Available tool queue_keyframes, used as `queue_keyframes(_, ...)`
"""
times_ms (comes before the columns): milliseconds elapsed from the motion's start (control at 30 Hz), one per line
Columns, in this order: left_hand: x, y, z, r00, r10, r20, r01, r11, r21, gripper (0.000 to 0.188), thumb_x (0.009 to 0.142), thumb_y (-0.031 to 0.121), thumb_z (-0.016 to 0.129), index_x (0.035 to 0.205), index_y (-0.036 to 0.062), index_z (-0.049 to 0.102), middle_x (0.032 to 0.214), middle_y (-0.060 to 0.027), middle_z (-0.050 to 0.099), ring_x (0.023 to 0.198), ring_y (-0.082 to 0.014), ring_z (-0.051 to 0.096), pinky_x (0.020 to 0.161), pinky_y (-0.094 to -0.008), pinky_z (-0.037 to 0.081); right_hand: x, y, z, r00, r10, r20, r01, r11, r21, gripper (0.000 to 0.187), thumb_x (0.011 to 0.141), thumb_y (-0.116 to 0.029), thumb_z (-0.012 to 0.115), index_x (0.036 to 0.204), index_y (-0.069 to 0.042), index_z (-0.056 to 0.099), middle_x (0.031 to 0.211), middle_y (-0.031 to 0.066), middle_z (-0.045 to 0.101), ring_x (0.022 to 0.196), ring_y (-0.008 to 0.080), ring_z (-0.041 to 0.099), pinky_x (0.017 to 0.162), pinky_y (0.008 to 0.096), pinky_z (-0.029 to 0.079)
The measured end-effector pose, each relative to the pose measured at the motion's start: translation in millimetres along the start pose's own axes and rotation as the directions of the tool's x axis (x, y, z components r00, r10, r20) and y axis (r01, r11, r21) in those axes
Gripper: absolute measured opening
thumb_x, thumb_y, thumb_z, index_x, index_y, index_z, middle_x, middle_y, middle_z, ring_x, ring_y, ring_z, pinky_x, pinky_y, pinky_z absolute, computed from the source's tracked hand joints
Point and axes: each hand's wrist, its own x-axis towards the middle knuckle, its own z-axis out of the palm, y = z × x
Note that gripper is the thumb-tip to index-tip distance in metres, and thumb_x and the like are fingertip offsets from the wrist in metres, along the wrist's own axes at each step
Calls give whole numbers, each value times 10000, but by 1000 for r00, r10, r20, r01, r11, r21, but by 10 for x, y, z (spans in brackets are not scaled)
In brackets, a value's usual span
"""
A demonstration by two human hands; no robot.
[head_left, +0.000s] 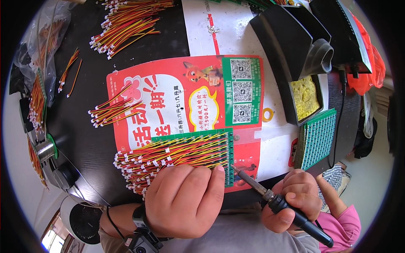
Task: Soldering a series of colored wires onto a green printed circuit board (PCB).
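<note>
In my right hand point(293, 200) is a soldering iron point(274, 201), its handle gripped by closed fingers and its tip pointing up and left. That tip touches or hovers just over the right edge of a green circuit board panel point(229, 147); which of the two I cannot tell. Rows of red, yellow and black wires point(177, 154) with white connectors lie across the panel, their ends along its right side. My left hand point(187, 198) is closed over the panel's lower part, fingertips close to the iron's tip. Whatever its fingers pinch is hidden beneath them.
A red printed sheet point(168, 84) lies under the panel, with a loose wire bundle point(116, 110) on it. More wires point(126, 25) are heaped behind. At right stand an iron holder with yellow sponge point(304, 99) and stacked boards point(318, 139). A solder spool point(45, 149) is left; another person's pink sleeve point(344, 225) shows right.
</note>
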Motion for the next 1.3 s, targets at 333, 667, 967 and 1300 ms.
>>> queue_keyframes(333, -23, 55, 25, 996, -15, -92, 17, 1000, 14, 186, 719, 56, 732, 900, 16, 716, 805, -52, 611, 702, -209, 596, 595, -342, 511, -10, 3, 29, 1000, -17, -26, 17, 1000, 6, 323, 891, -264, 749, 976, -34, 540, 692, 35, 526, 516, 167, 525, 441, 298, 422)
queue_keyframes(667, -34, 17, 67, 997, 7, -80, -8, 1000, -20, 216, 692, 56, 721, 893, -22, 710, 774, -61, 598, 665, -201, 581, 550, -320, 491, 0, 20, 44, 1000, -17, -20, 17, 1000, -6, 324, 875, -261, 767, 954, -27, 557, 674, 39, 535, 509, 172, 516, 441, 299, 428)
queue_keyframes(967, -14, 21, 22, 999, 11, -41, -14, 997, -74, 256, 694, -44, 735, 947, -79, 719, 787, -94, 611, 661, -240, 576, 537, -330, 453, 20, 6, 45, 1000, 6, -11, -6, 1000, 1, 328, 863, -246, 780, 943, -19, 556, 663, 46, 538, 502, 177, 515, 435, 301, 426)
queue_keyframes(1300, -25, 18, 53, 999, 1, -40, -4, 998, -56, 254, 675, 15, 720, 921, -48, 719, 778, -76, 594, 668, -225, 577, 550, -332, 473, -34, 20, 71, 994, -2, -110, 4, 1000, 17, 338, 889, -278, 753, 948, -20, 543, 680, 37, 529, 507, 167, 516, 432, 292, 401)
